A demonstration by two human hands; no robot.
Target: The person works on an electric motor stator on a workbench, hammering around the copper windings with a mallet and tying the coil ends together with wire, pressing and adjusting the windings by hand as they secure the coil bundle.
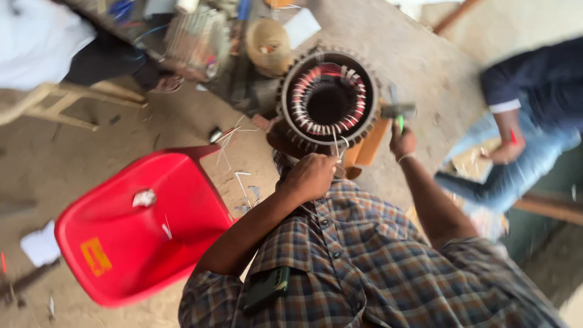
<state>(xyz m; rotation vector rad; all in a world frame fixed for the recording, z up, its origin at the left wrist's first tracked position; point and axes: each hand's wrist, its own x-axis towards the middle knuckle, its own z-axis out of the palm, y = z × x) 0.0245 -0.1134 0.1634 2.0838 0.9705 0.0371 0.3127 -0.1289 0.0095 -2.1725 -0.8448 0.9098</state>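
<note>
Item: motor stator (pixel 328 100), round, ribbed metal shell, red and pale copper windings ringing a dark bore. It stands on its side on the concrete floor (pixel 425 67), bore facing up toward the viewer, directly ahead of the person in the plaid shirt (pixel 364 261).

Left hand (pixel 311 176): closed into a fist at the stator's lower rim, its grip pinched together on thin pale wire leads (pixel 336 146) that trail out of the winding.

Right hand (pixel 402 141): raised just beside the stator's right edge, its grip clamped on a green-handled tool (pixel 399 115); the tool's head is blurred and its kind cannot be told.

Orange block (pixel 371 146): lies under the stator's lower right side, touching it.

Red plastic chair (pixel 139 228): left of the person, seat tipped toward the viewer, a scrap of paper and a yellow sticker on it.

Wire offcuts (pixel 234 136): scattered on the floor between chair and stator.

Woven basket (pixel 267 44): beyond the stator, near a second wound coil unit (pixel 197 39).

Another person (pixel 528 121): crouched at right, dark top, blue jeans, well apart from the stator.
</note>
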